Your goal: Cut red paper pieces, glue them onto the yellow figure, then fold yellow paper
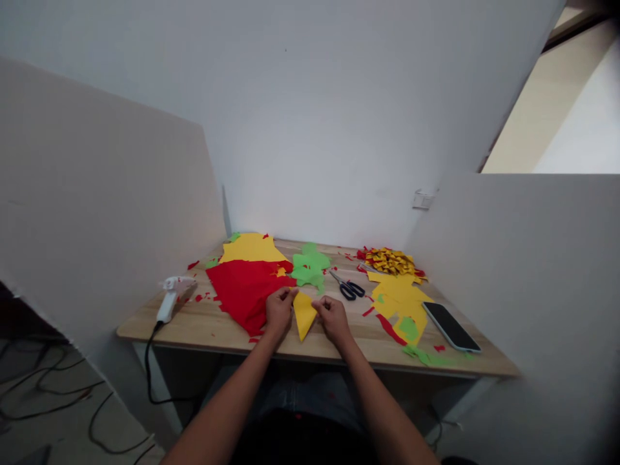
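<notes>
A yellow triangular piece (303,315), thin like felt or paper, hangs point down between my two hands near the table's front edge. My left hand (279,311) pinches its upper left corner. At the upper right corner, the thumb and fingers of my right hand (333,316) are closed on it. A large red sheet (245,287) lies just left of my left hand, partly under it. Beyond my hands are green pieces (310,263) and dark-handled scissors (349,289).
A white glue gun (169,298) with a black cord stands at the table's left. Yellow sheets (394,294), a heap of yellow and red scraps (390,261) and a phone (450,327) are on the right. Partitions (106,181) flank the wooden table (194,326).
</notes>
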### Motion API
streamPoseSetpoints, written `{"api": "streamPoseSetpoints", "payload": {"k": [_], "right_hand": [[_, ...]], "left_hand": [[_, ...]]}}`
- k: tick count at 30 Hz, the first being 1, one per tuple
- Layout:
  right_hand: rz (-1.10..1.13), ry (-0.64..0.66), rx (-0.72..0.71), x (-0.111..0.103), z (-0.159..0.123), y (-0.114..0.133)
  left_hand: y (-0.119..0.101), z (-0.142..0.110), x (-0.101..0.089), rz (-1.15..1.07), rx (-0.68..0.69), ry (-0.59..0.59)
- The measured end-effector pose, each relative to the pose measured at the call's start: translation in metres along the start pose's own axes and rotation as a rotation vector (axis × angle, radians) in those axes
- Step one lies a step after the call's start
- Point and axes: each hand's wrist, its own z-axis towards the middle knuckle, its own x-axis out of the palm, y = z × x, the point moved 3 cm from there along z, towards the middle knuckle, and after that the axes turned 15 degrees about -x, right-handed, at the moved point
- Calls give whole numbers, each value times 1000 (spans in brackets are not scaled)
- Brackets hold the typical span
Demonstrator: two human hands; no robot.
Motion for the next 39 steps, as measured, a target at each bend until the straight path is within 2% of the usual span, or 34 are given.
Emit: {"api": "streamPoseSetpoints", "payload": {"k": [3,8,11,15,18,24,30,39], "right_hand": [[-4,-10,-11,-3,-1,1],[-2,35,-5,-3,-2,2],[-3,59,10,0,-3,0],[-12,60,0,1,-4,-2],[8,116,-4,3,-5,-2],[8,220,-25,9,-5,-1],[-38,335,-45,16,-6,3],[-165,362,-104,20,-4,6]], "left_hand": [[-1,1,1,-18,-31,52],[2,-3,9,-38,-177,231],[4,-6,12,-43,-221,261],[3,-4,10,-71,-190,183],[1,-2,7,-92,-152,119],[1,-2,11,-89,-130,112],[1,1,9,-105,-84,52],[3,10,-2,-162,-47,-121]]}}
